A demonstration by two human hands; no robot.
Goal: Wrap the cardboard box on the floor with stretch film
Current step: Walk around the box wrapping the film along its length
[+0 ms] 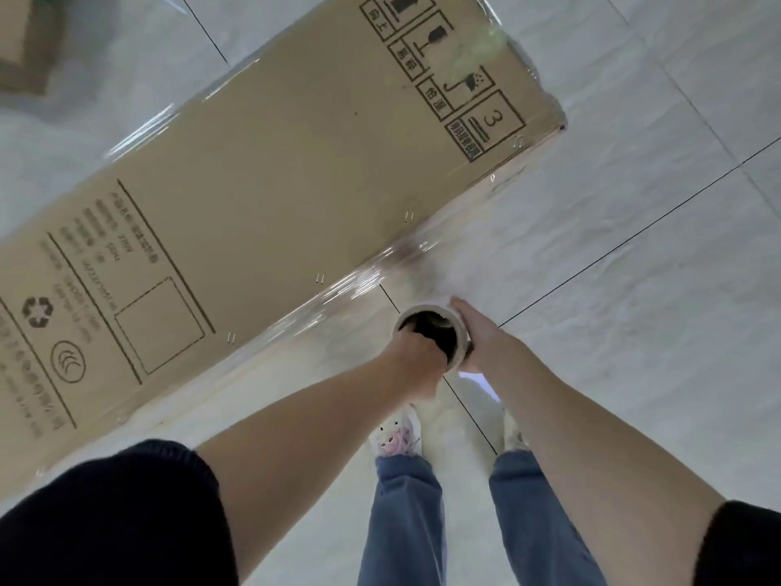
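A long cardboard box [270, 184] with printed handling symbols lies on the tiled floor, running from lower left to upper right. Clear stretch film [363, 281] clings to its near side and shines along its edges. I look straight down the stretch film roll [439, 310], which stands upright just right of the box's near side. My left hand [416, 365] has its fingers tucked inside the roll's dark core. My right hand [477, 336] is pressed flat against the roll's outer right side. A film sheet stretches from the roll to the box.
Light grey floor tiles [634, 289] with dark joints spread to the right. Another piece of cardboard [25, 40] lies at the top left corner. My shoes [397, 433] and jeans-clad legs stand directly below the roll.
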